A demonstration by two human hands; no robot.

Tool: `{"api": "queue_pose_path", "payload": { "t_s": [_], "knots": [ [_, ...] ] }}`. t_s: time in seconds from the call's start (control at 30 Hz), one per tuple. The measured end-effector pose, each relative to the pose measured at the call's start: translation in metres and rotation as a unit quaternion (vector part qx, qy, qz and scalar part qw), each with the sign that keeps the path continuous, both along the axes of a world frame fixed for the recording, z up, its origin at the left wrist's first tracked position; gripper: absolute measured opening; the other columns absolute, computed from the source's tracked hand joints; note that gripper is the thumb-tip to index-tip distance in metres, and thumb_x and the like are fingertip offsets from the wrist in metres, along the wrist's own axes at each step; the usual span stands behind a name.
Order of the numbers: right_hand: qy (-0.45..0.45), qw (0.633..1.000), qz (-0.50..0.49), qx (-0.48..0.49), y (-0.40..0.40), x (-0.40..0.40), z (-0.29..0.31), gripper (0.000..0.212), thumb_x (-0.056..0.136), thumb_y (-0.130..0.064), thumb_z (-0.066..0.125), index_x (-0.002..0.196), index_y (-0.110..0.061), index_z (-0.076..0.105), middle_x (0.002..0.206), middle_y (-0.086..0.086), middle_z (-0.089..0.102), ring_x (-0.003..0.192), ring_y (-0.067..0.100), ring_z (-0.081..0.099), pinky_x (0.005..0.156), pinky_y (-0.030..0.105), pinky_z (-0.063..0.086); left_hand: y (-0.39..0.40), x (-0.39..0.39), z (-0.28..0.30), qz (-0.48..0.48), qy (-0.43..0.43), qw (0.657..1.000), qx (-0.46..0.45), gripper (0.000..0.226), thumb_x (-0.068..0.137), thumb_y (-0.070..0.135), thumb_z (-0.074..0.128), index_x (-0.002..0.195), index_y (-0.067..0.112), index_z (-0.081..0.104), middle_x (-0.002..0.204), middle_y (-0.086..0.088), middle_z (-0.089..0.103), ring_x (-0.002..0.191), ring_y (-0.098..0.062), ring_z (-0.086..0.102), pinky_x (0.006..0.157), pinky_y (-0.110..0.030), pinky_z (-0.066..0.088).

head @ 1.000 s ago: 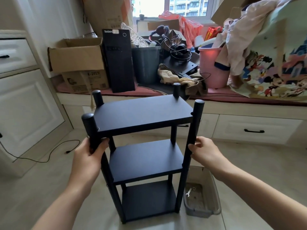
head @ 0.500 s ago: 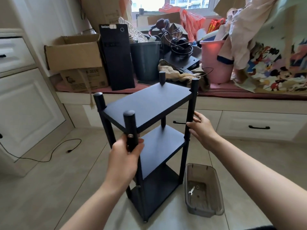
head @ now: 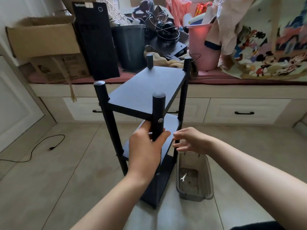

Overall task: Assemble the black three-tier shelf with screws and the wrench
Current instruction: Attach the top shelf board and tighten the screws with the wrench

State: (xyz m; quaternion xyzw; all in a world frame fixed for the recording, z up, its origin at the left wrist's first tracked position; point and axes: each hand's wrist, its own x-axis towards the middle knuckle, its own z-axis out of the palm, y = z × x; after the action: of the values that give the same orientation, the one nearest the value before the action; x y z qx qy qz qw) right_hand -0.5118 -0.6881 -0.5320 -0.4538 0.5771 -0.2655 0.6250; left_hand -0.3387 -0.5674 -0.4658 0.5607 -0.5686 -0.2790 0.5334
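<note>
The shelf point(head: 146, 90) stands on the floor beside a bin point(head: 206, 183) holding the wrench point(head: 183, 177). The left hand point(head: 146, 148) grips its near post; the right hand point(head: 191, 140) hovers, fingers spread. Box lettering is unreadable.

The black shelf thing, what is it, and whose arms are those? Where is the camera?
The camera sits on a person's head and looks down, so the two arms are that person's own. The black shelf has three flat boards joined by four round posts, and it stands on the floor. The left hand is wrapped around the nearest post, just below a shiny screw. The right hand has its fingers spread beside the shelf and holds nothing. Next to the shelf is a see-through plastic bin with a small silver wrench lying inside. Behind, a window bench is piled with cardboard boxes, a pink bucket and a cartoon blanket.
</note>
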Motion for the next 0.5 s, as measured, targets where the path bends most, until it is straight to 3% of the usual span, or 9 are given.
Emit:
{"api": "queue_pose_path", "payload": {
  "t_s": [0.1,0.17,0.2,0.27,0.33,0.4,0.5],
  "knots": [
    [0.065,0.998,-0.017,-0.008,0.004,-0.006,-0.023,0.031,0.097,-0.006,0.055,0.126,0.003,0.054,0.1,0.016,0.057,0.091,0.027,0.057,0.082,0.038,0.054,0.001,-0.001,-0.002,-0.031,0.01,0.999,0.008,0.03,0.085,0.018,0.08,0.087,0.042,0.061,0.086,0.032,0.068,0.085,0.011,0.065,0.069,-0.002,0.046],
    [0.124,0.992,-0.021,-0.009,0.01,-0.015,-0.047,0.024,0.094,0.001,0.05,0.112,0.016,0.055,0.088,0.016,0.052,0.08,0.025,0.052,0.064,0.031,0.046,0.001,0.0,-0.003,-0.042,0.012,0.999,0.003,0.033,0.083,0.015,0.081,0.089,0.042,0.063,0.086,0.031,0.069,0.087,0.009,0.066,0.069,-0.001,0.045],
    [0.145,0.989,-0.015,0.002,0.015,-0.017,-0.059,0.019,0.093,0.003,0.048,0.096,0.017,0.059,0.081,0.014,0.047,0.071,0.024,0.049,0.06,0.032,0.039,0.0,0.0,-0.003,-0.048,0.011,0.999,0.0,0.034,0.082,0.014,0.081,0.089,0.042,0.064,0.087,0.03,0.07,0.088,0.007,0.066,0.07,-0.001,0.046],
    [0.193,0.981,0.01,0.014,0.022,-0.022,-0.084,0.027,0.088,0.004,0.045,0.064,-0.002,0.054,0.069,0.011,0.041,0.054,0.018,0.041,0.053,0.03,0.032,0.0,-0.001,-0.004,-0.064,0.009,0.998,-0.001,0.035,0.082,0.012,0.082,0.09,0.041,0.065,0.089,0.029,0.071,0.091,0.006,0.066,0.071,-0.002,0.047],
    [0.25,0.967,0.039,0.014,0.026,-0.026,-0.11,0.022,0.086,0.001,0.046,0.066,-0.007,0.05,0.065,0.01,0.043,0.048,0.018,0.04,0.049,0.027,0.033,0.001,-0.002,-0.004,-0.084,0.007,0.996,-0.001,0.035,0.081,0.01,0.082,0.089,0.04,0.066,0.089,0.028,0.071,0.091,0.006,0.067,0.071,-0.003,0.047],
    [0.311,0.947,0.074,0.018,0.03,-0.028,-0.138,0.018,0.091,-0.009,0.051,0.078,-0.005,0.062,0.074,0.012,0.055,0.06,0.021,0.053,0.058,0.026,0.039,0.001,-0.003,-0.004,-0.098,0.0,0.995,-0.003,0.034,0.08,0.01,0.083,0.088,0.039,0.066,0.087,0.027,0.072,0.089,0.006,0.067,0.071,-0.003,0.048],
    [0.4,0.906,0.135,0.02,0.041,-0.029,-0.176,0.022,0.098,-0.029,0.055,0.095,-0.009,0.063,0.11,0.015,0.065,0.102,0.03,0.062,0.075,0.027,0.041,-0.001,-0.004,-0.004,-0.107,-0.008,0.994,-0.008,0.033,0.08,0.012,0.083,0.086,0.04,0.066,0.086,0.026,0.072,0.088,0.004,0.068,0.07,-0.004,0.049]
  ]
}}
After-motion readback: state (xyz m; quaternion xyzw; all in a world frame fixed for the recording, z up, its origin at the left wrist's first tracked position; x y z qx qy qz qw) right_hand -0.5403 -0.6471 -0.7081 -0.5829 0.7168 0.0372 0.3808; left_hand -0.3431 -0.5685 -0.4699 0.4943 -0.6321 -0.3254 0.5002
